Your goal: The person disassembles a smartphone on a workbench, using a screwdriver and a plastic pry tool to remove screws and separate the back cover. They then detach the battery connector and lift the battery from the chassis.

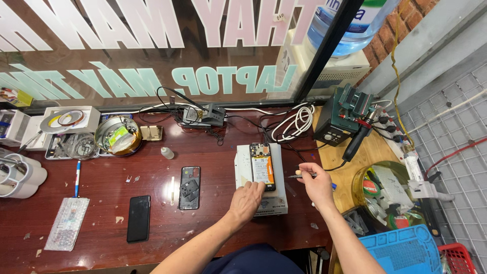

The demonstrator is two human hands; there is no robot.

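On the dark red wooden counter (101, 182) sits a white box-shaped heating plate (278, 175) bearing an opened black smartphone with exposed battery (262, 165). The left hand (247, 199) rests loosely spread on the phone's lower end. The right hand (317, 183) pinches a thin metal-tipped tool (299, 175) just beside the phone.

left hand (247, 200) flat, right hand (317, 183) pinching

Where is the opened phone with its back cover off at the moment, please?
In the head view the opened phone lies on the white heating pad at centre, the left hand at its lower edge, the right hand just right.
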